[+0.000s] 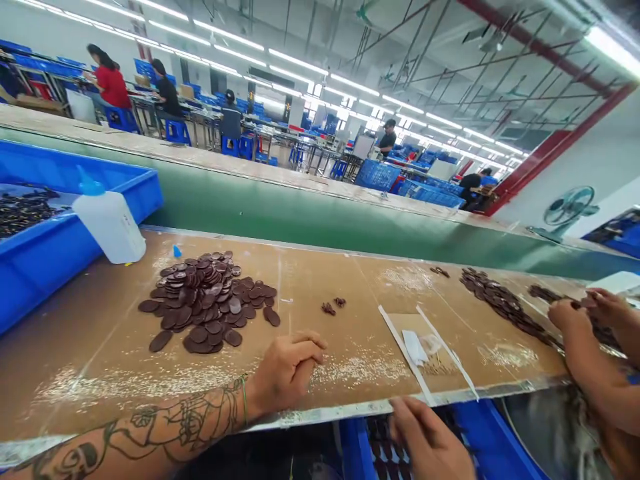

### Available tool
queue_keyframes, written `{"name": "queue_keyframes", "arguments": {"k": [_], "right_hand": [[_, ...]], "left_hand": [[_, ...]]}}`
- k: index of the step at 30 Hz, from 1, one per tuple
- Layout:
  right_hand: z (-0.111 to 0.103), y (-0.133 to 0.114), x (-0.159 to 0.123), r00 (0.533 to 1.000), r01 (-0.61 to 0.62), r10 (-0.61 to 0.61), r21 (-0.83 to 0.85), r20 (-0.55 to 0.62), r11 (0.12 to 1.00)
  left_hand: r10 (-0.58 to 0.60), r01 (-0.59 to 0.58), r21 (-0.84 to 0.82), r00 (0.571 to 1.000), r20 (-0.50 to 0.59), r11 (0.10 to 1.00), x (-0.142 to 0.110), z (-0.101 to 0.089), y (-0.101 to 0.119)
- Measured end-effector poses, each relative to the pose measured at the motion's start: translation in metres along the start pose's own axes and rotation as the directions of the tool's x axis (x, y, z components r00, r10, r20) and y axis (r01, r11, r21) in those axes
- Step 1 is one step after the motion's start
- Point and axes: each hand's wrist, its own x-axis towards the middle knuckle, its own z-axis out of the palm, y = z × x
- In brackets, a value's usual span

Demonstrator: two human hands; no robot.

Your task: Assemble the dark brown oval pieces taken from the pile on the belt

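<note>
My left hand (287, 370) rests on the brown worktop (100, 347) with its tattooed forearm along the near edge. Its fingers are curled into a loose fist and nothing shows in it. A heap of dark brown flat discs (210, 303) lies just beyond it, and two small dark pieces (334, 307) sit to the right of the heap. Lower down, past the table edge, my right hand (430, 440) hovers with fingers stretched out over a blue bin (480, 440) holding more discs. White strips and a slip of paper (425, 347) lie on the worktop above it.
A white squeeze bottle with a blue cap (110, 223) leans on a blue crate (40, 260) at the left. At the right, another person's hands (575, 320) work at a row of discs (500, 303). A green conveyor belt (300, 213) runs behind, with seated workers beyond it.
</note>
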Motion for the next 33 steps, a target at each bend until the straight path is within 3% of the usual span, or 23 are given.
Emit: {"name": "queue_keyframes", "arguments": {"k": [2, 4, 8, 12, 16, 21, 26, 28, 33], "right_hand": [[0.048, -0.055, 0.022, 0.975, 0.203, -0.196, -0.068, 0.101, 0.977], [0.085, -0.092, 0.047, 0.933, 0.355, -0.338, -0.159, 0.124, 0.921], [0.123, -0.110, 0.083, 0.889, 0.458, -0.433, -0.257, 0.152, 0.851], [0.124, -0.097, 0.085, 0.863, 0.504, -0.470, -0.295, 0.184, 0.812], [0.118, -0.088, 0.073, 0.852, 0.523, -0.491, -0.304, 0.181, 0.796], [0.121, -0.086, 0.064, 0.848, 0.527, -0.514, -0.327, 0.132, 0.785], [0.117, -0.088, 0.066, 0.847, 0.529, -0.520, -0.260, 0.108, 0.808], [0.115, -0.094, 0.067, 0.824, 0.566, -0.545, -0.190, 0.156, 0.802], [0.121, -0.115, 0.060, 0.715, 0.656, -0.595, -0.057, 0.367, 0.753]], "left_hand": [[0.012, -0.015, 0.126, 1.000, 0.027, 0.992, 0.007, -0.014, -0.004], [-0.032, 0.015, 0.295, 0.998, 0.053, 0.955, 0.017, -0.034, -0.009], [-0.150, 0.041, 0.582, 0.979, 0.140, 0.812, 0.031, -0.073, -0.021], [-0.253, 0.012, 0.688, 0.934, 0.251, 0.726, 0.031, -0.083, -0.026], [-0.299, 0.023, 0.707, 0.916, 0.268, 0.707, 0.031, -0.078, -0.021], [-0.259, 0.065, 0.639, 0.942, 0.215, 0.767, 0.028, -0.063, -0.015], [-0.223, 0.146, 0.488, 0.969, 0.103, 0.861, 0.022, -0.046, -0.022], [-0.210, 0.167, 0.429, 0.976, 0.055, 0.888, 0.021, -0.044, -0.024], [-0.185, 0.180, 0.314, 0.983, -0.015, 0.932, 0.022, -0.044, -0.023]]}}
